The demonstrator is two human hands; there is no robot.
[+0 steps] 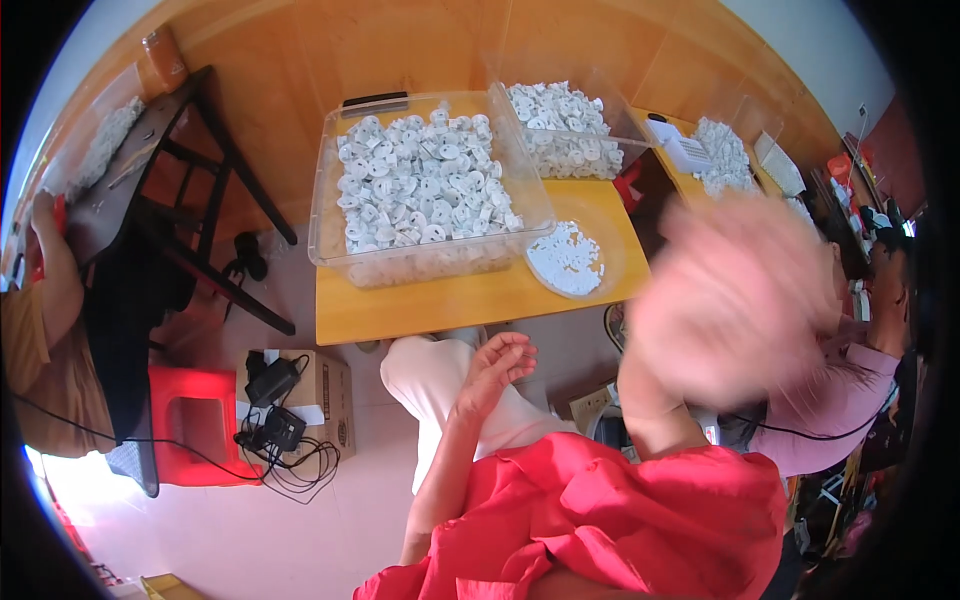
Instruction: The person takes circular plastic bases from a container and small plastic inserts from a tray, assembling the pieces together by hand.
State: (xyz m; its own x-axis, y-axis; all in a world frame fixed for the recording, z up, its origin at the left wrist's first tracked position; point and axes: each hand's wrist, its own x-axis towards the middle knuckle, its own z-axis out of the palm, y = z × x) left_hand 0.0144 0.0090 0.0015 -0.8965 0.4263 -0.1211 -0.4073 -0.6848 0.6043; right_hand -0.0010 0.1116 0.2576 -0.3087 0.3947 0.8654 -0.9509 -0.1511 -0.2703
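Observation:
My left hand [497, 370] is raised over my lap, just short of the table's front edge. Its fingers are curled together, and whatever they hold, if anything, is hidden. My right hand [735, 295] is lifted close to the camera and smeared by motion, so its fingers cannot be read. On the wooden table [440, 320] stands a large clear plastic bin [385, 268] heaped with white round plastic parts [420, 185]. To its right is a round clear dish [618, 262] with small white pieces [565, 258]. Behind the dish sits another clear bin [572, 152] of white parts.
A person in a brown top [60, 370] sits left at a dark table [120, 175]; another in pink [830, 410] is at right. On the floor are a red stool [185, 440] and a cardboard box [335, 400] with black power adapters [275, 385] and tangled cables.

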